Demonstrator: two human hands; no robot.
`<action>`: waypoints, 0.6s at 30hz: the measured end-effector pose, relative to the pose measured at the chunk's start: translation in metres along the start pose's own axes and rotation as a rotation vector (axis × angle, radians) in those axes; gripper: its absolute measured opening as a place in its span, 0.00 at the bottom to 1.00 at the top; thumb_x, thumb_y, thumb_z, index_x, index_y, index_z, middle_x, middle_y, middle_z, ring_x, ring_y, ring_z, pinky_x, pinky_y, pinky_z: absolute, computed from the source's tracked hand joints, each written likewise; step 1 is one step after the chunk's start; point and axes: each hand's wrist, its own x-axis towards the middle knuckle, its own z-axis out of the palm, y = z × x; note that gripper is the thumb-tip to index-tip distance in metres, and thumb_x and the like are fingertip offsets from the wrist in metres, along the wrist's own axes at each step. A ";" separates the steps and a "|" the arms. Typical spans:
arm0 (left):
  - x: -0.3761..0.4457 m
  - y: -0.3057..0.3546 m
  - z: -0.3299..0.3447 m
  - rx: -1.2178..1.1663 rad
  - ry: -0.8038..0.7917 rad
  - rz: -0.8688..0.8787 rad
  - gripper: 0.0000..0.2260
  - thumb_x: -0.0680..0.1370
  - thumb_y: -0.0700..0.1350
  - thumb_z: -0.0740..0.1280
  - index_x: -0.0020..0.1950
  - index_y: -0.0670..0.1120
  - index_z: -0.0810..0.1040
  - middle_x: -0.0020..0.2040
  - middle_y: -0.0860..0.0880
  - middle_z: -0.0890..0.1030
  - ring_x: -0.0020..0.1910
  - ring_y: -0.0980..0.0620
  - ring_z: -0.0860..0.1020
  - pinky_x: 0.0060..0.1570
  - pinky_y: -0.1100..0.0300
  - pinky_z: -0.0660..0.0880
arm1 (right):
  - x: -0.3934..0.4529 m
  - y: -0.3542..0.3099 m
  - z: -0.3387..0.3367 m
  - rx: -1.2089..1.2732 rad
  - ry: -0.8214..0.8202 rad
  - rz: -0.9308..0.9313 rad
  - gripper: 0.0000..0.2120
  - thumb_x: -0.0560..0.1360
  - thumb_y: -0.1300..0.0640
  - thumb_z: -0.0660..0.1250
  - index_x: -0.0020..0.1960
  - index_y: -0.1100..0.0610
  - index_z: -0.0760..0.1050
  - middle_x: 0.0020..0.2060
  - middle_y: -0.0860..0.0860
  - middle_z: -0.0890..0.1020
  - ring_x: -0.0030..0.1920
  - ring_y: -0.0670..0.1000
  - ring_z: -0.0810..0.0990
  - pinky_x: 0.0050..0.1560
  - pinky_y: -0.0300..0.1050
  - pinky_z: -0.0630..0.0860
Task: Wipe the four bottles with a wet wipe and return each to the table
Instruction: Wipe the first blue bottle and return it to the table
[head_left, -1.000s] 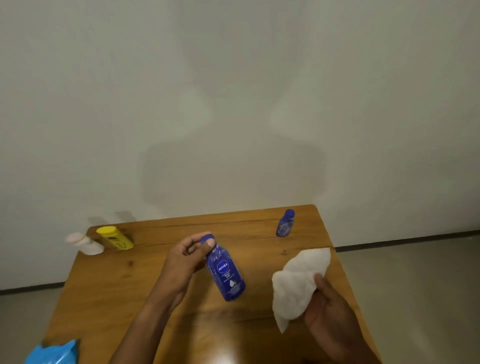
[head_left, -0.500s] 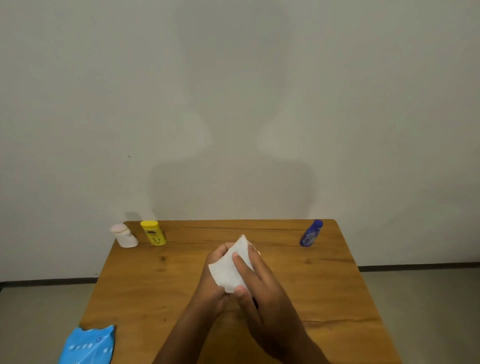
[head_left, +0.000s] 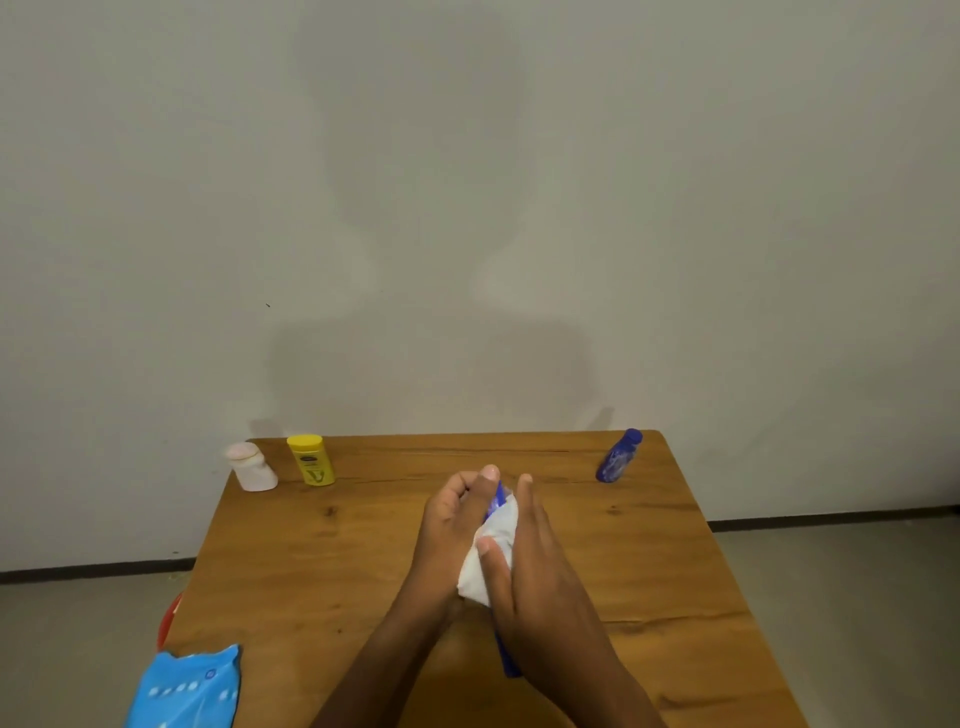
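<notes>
My left hand (head_left: 454, 512) grips the cap end of a dark blue lotion bottle (head_left: 508, 660) above the middle of the wooden table (head_left: 322, 561). My right hand (head_left: 524, 561) wraps a white wet wipe (head_left: 491, 551) around the bottle's body, thumb pressing the wipe; most of the bottle is hidden. A small blue bottle (head_left: 618, 456) stands at the back right. A yellow bottle (head_left: 310, 460) and a pale pink bottle (head_left: 249, 466) stand at the back left.
A light blue wipes pack (head_left: 184, 688) lies at the table's front left corner. Something red (head_left: 169, 618) shows past the left edge. A plain wall rises right behind the table; grey floor lies on both sides.
My right hand brought the wipe from the right onto the blue bottle and now rubs along it. My view shifted, so the table sits more centred.
</notes>
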 end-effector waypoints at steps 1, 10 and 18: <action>0.003 0.002 0.000 -0.001 0.038 -0.021 0.17 0.73 0.58 0.70 0.48 0.44 0.77 0.36 0.45 0.78 0.34 0.51 0.77 0.36 0.55 0.76 | -0.004 -0.001 0.004 -0.085 -0.046 0.004 0.36 0.76 0.33 0.40 0.77 0.47 0.30 0.76 0.41 0.34 0.78 0.45 0.43 0.77 0.47 0.55; 0.001 0.002 0.004 -0.292 0.106 -0.320 0.36 0.61 0.68 0.77 0.55 0.43 0.75 0.40 0.43 0.79 0.37 0.46 0.79 0.43 0.51 0.79 | -0.020 -0.003 -0.003 -0.315 0.060 -0.119 0.30 0.80 0.41 0.47 0.79 0.49 0.47 0.72 0.48 0.58 0.69 0.47 0.64 0.62 0.44 0.73; -0.018 0.009 0.037 -0.509 -0.074 -0.313 0.22 0.76 0.60 0.67 0.54 0.42 0.82 0.47 0.44 0.85 0.46 0.47 0.84 0.51 0.51 0.78 | -0.005 0.002 -0.025 -0.108 -0.010 -0.141 0.32 0.82 0.41 0.45 0.77 0.46 0.28 0.75 0.39 0.30 0.75 0.41 0.30 0.79 0.48 0.45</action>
